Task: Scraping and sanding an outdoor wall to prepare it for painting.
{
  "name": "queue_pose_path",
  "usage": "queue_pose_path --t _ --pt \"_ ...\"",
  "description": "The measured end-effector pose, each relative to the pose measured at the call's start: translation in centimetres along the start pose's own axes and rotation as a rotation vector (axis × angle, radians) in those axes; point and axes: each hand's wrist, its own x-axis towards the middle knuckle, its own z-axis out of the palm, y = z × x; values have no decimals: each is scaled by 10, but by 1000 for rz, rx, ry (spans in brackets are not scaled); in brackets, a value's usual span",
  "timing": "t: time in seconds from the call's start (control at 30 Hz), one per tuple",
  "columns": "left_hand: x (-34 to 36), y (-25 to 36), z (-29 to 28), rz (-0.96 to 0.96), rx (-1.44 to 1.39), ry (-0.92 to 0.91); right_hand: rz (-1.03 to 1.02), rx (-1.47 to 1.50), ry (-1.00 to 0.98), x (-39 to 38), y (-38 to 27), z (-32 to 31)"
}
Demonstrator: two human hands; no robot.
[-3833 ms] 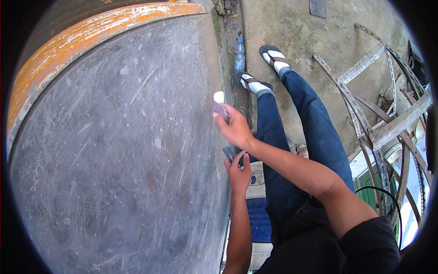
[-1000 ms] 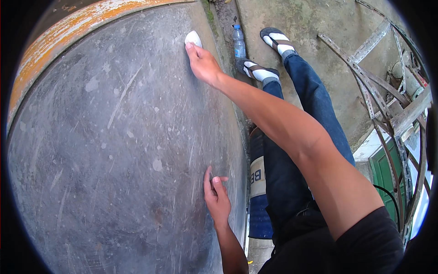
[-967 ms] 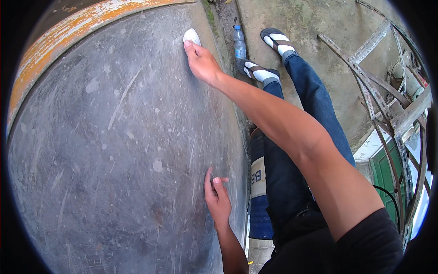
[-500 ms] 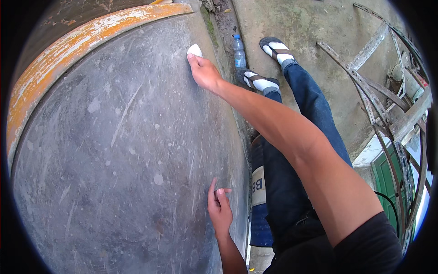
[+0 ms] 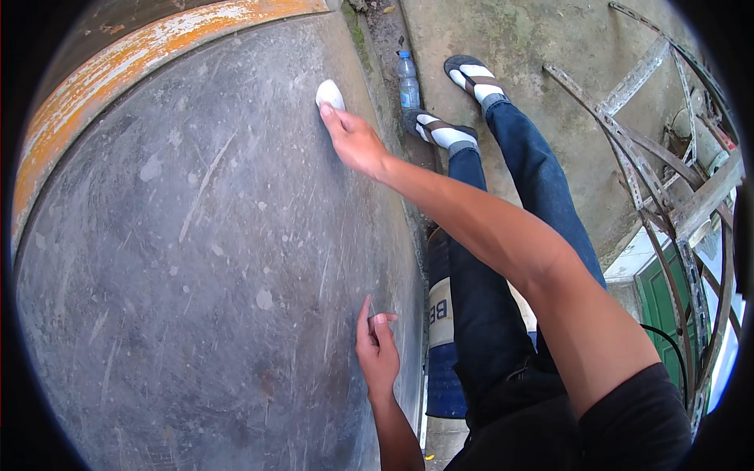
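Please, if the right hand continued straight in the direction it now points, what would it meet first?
Passing over the grey surface, the right hand, holding the white piece, would probably first meet the worn orange strip; how high that stands is unclear.

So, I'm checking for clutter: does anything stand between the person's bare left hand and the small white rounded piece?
Only the bare right hand, which grips the small white rounded piece by its near end. Between that and the bare left hand, no other object shows, just the broad scratched grey surface.
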Motion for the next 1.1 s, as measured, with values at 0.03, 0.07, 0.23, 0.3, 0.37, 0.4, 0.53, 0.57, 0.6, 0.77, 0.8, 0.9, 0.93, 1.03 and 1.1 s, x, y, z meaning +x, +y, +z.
queue_pose_path --t 0.03,0.07,0.23,0.3,0.37,0.4,0.53,0.57,0.6,0.77,0.8,0.9,0.93,1.03,1.1 --pt "2 3 3 18 6 -12 -93 24 20 -18 19 0" --pt "1 2 0 20 27 1 97 53 -129 -51 29 2" --pt "-1 2 3 57 -14 -34 309 14 -171 -36 18 -9" --pt "-5 -4 -1 38 -15 -27 268 -3 -149 -2 -14 -9" --pt "-3 -4 0 17 -15 -19 212 -16 -104 14 -22 -10" --pt "-3 -5 -1 13 -17 -20 154 -26 -64 15 -23 -9" --pt "-2 -8 -3 37 9 -11 245 -50 -229 -56 17 -9" --pt "-1 -6 -1 50 -1 -27 238 -52 -223 -55 22 -13" --pt "-2 -8 -1 53 0 -28 280 -58 -254 -58 21 -14" --pt "-6 -14 -4 53 11 -35 304 -41 -209 -8 -15 -11" --pt "-5 -15 -3 53 10 -34 174 -39 -99 -3 -14 -3" --pt "-2 -21 -6 57 28 -10 23 -21 -53 -46 2 4" --pt "-2 -21 -7 61 27 -11 1 -5 -108 -65 3 5" --pt "-3 -11 -2 72 36 -39 -1 -35 -134 -66 5 -2" --pt "-4 -11 0 61 51 -52 83 -34 -129 -31 -7 -8"
